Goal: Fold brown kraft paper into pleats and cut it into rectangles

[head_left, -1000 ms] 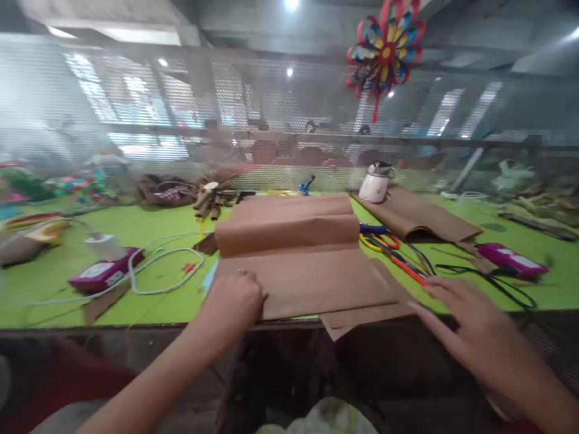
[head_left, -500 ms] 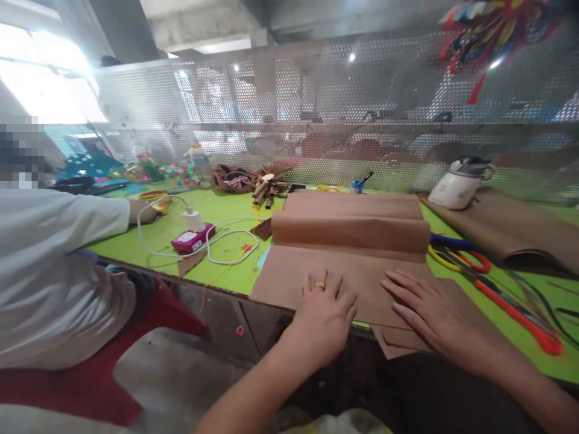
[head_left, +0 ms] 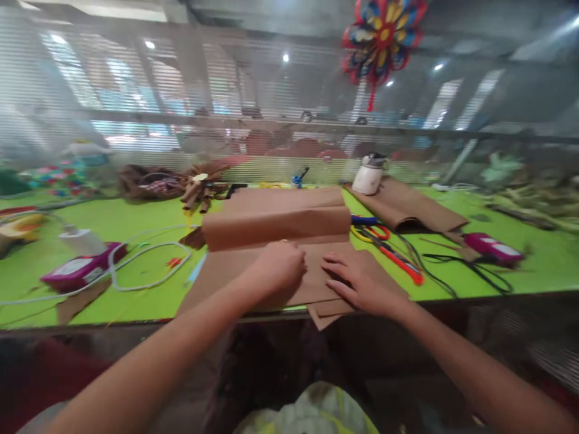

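L hand [head_left: 280,268] up nr brown paper [head_left: 275,226] fold vs prev, now curled, can't tell grip; R hand [head_left: 355,280] open, flat on sheet, holding nil. Purple box [head_left: 85,271] left of L hand, label blurred.

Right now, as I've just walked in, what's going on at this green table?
A person is working bare-handed with a large piece of brown paper on the green table. The left hand is curled at the paper; whether it grips anything is unclear. The right hand lies over it with fingers outstretched. A raised fold runs across the paper, and a red-handled tool lies to its right.
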The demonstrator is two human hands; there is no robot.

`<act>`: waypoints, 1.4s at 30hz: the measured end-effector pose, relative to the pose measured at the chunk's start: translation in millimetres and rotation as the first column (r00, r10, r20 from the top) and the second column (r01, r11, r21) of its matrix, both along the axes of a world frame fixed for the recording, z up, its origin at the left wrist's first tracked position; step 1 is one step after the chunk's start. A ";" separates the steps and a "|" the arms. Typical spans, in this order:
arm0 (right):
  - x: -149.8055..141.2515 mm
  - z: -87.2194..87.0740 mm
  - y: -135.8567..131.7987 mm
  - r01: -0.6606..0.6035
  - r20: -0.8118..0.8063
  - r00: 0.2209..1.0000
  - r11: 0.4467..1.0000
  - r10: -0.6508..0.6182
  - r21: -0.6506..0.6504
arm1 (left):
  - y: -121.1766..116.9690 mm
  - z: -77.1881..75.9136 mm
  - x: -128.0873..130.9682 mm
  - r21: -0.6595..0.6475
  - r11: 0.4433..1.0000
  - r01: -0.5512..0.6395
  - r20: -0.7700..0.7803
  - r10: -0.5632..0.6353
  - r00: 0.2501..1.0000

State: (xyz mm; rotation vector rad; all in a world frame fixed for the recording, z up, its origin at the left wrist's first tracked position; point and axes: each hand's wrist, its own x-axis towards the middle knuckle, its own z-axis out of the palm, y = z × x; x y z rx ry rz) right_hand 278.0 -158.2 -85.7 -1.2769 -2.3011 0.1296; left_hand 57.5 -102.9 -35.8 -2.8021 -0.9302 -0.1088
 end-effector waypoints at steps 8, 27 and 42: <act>101.2 20.1 19.1 0.543 0.077 0.832 0.834 -0.550 0.095 | 36.6 -34.9 0.9 0.074 0.994 -0.084 0.262 0.062 0.963; 133.7 17.1 27.2 0.363 0.222 0.910 0.931 -0.350 -0.022 | 40.6 -37.1 -1.4 -0.056 0.997 -0.049 0.272 0.062 0.960; 144.8 27.5 43.8 0.181 0.122 0.978 0.980 -0.171 -0.078 | 37.5 -34.1 -2.4 -0.038 0.999 -0.024 0.353 0.036 0.935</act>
